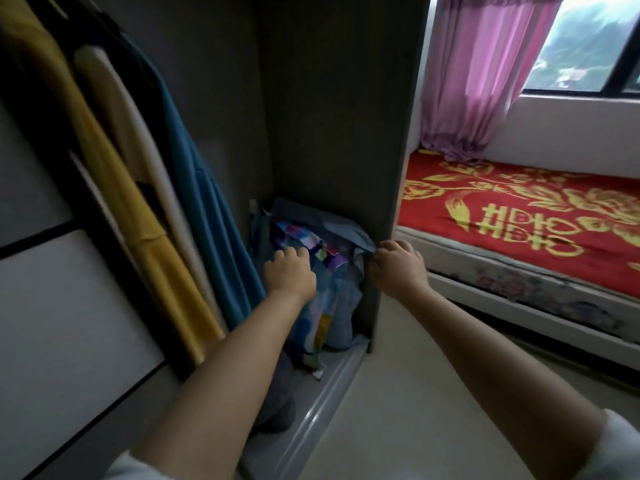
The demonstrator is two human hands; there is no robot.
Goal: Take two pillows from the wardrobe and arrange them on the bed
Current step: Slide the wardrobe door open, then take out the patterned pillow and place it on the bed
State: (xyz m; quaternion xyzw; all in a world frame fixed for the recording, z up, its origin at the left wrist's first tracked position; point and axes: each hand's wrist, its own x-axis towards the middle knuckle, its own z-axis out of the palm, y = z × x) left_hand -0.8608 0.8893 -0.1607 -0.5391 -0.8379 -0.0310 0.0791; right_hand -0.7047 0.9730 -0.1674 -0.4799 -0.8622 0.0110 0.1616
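Two pillows stand on edge in the bottom right corner of the open wardrobe (332, 98). The nearer pillow (311, 306) has a multicoloured patchwork cover. Behind it leans a grey-blue pillow (332, 220). My left hand (289, 271) rests on the top of the patchwork pillow with fingers curled over it. My right hand (394, 266) pinches the upper right corner of the grey-blue pillow at the wardrobe's side panel. The bed (519, 223), covered by a red sheet with a yellow flower pattern, lies to the right of the wardrobe.
Yellow, cream and teal garments (156, 202) hang in the wardrobe to the left of the pillows. A dark grey bundle (277, 410) lies on the wardrobe floor. A sliding door (52, 323) stands at far left. A pink curtain (481, 74) hangs by the window over the bed's head.
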